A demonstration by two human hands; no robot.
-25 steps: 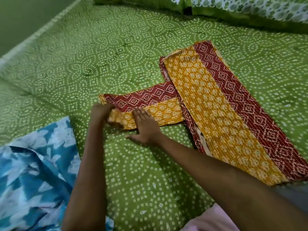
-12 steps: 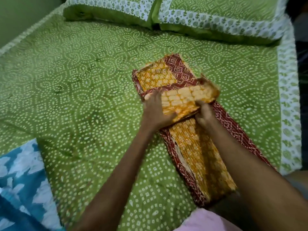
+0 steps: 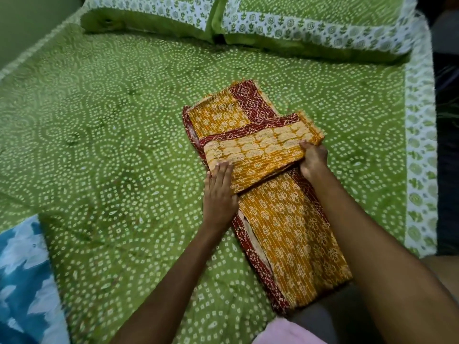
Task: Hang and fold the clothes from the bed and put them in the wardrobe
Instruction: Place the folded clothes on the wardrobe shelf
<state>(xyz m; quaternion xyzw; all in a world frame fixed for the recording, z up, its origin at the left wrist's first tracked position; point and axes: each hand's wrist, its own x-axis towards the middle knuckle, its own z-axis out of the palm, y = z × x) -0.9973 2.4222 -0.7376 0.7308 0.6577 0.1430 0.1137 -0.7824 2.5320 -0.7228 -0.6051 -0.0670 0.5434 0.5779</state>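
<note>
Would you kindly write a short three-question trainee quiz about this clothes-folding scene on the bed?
1. True or false: the left hand lies flat on the yellow and red garment.
2. What does the right hand grip? A) a pillow B) the folded-over sleeve C) a hanger
3. Fill in: the blue and white cloth lies at the bed's near-____ corner.

Key: 1 true; 2 B; 3 left.
</note>
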